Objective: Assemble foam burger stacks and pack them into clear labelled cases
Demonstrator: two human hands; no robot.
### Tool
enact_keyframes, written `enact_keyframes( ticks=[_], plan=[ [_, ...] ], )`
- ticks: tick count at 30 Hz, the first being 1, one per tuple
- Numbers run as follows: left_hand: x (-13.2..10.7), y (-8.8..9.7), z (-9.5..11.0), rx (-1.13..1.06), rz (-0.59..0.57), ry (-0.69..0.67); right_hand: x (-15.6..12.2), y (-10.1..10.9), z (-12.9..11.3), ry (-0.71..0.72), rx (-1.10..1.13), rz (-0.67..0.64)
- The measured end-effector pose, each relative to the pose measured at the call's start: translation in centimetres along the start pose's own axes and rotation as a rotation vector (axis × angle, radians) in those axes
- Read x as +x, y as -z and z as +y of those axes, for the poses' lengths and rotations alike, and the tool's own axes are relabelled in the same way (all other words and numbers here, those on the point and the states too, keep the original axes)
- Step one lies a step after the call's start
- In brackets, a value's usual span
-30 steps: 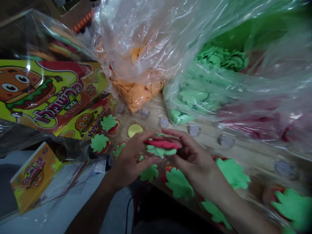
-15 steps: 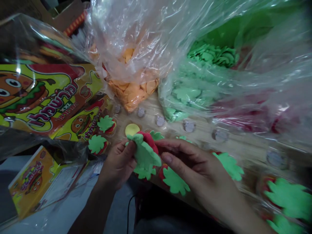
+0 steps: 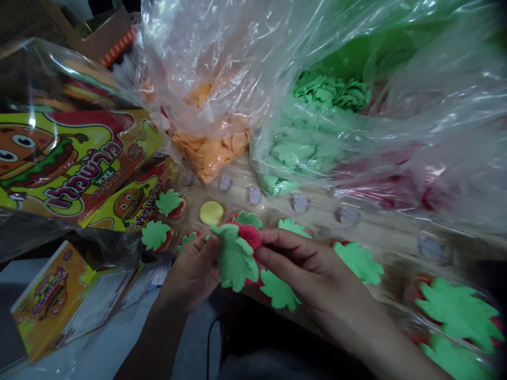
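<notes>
The right hand's (image 3: 312, 269) thumb, apart from the red piece (image 3: 249, 235) half a second earlier, had closed with the forefinger on its edge. The left hand (image 3: 196, 269) pinched the green leaf (image 3: 235, 261), jagged and curled, which partly hid the rounded red piece. Both were held up between the hands, near a yellow disc (image 3: 211, 212).

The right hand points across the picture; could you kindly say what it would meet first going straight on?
The right hand would first meet the red piece it seems to touch, then probably the green piece; depth is unclear.
</notes>
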State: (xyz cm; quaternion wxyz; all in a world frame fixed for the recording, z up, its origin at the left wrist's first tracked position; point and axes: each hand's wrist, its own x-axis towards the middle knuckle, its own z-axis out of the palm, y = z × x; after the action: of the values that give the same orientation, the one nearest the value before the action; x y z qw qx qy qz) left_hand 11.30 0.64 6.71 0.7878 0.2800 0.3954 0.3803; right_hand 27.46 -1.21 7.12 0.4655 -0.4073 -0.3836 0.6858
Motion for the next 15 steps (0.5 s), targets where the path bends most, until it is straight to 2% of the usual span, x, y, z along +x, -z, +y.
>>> enact_keyframes(
  ticks=[4,8,9,11,13,15],
  plan=[
    [1.1,2.1,1.1,0.310,0.197,-0.181,0.0,0.3,0.6,-0.022,-0.152,0.015],
    [3.9,5.3,3.9,0.499,0.444,-0.371,0.0,1.4,1.3,-0.014,-0.306,0.118],
    [4.5,5.9,4.6,0.548,0.475,-0.364,-0.1,1.8,1.4,-0.016,-0.320,0.140],
    [5.4,6.5,5.4,0.668,0.473,-0.258,-0.2,2.6,1.6,-0.019,-0.336,0.169],
    [6.0,6.6,5.4,0.744,0.407,-0.119,-0.3,3.3,1.8,-0.017,-0.351,0.194],
    [6.5,6.6,4.9,0.836,0.351,-0.077,-0.5,3.7,2.0,-0.019,-0.344,0.205]
  ],
)
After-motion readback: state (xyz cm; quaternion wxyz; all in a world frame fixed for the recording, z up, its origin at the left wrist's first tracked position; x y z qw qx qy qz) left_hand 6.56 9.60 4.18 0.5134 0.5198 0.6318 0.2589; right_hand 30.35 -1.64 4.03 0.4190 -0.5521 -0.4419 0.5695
